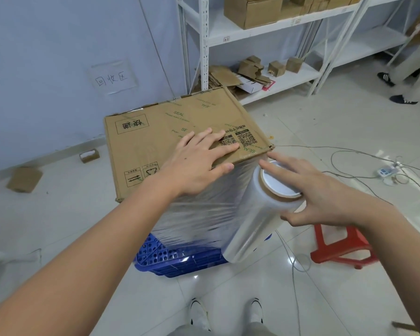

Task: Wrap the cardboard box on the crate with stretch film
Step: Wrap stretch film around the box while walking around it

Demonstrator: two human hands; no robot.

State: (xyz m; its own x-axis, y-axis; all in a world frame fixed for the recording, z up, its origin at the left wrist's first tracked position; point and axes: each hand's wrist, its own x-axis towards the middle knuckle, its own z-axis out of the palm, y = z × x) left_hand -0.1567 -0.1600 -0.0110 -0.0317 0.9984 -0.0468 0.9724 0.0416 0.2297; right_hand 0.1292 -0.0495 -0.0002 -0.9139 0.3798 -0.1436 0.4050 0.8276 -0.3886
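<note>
Nearest: the person's two white shoes [226, 314] on a glossy white tile floor [228, 294], which reflects the ceiling lights. Both bare forearms reach forward from the bottom edge.

Blue perforated plastic crate [170, 259] sits on the floor just ahead of the shoes. Cardboard box [170, 132] stands on it, top face printed with "SEAL", QR codes and handling symbols. Near side of the box is covered in stretch film [199, 214], stretched and wrinkled, reaching down to the crate rim.

Left hand [199, 163]: flat, fingers spread, palm pressed on the box top near its front right corner, thumb over the edge. Grasps nothing.

Right hand [318, 190]: fingers curled loosely around the top end of the film roll [257, 214], fingertips on the cardboard core rim, thumb under the side. The roll is tilted, upper end at the hand, lower end beside the crate, against the wrapped box side.

Right of the crate: red plastic stool [342, 246]. Thin cables [349, 154] trail across the floor to a power strip [386, 170].

Left: two small cardboard pieces on the floor near the wall base.

Far: pale blue wall [58, 44] with a handwritten paper sign [112, 77]. White metal shelving [264, 32] holds cardboard boxes and flattened scraps. Another person's legs and dark shoes at the far right.
</note>
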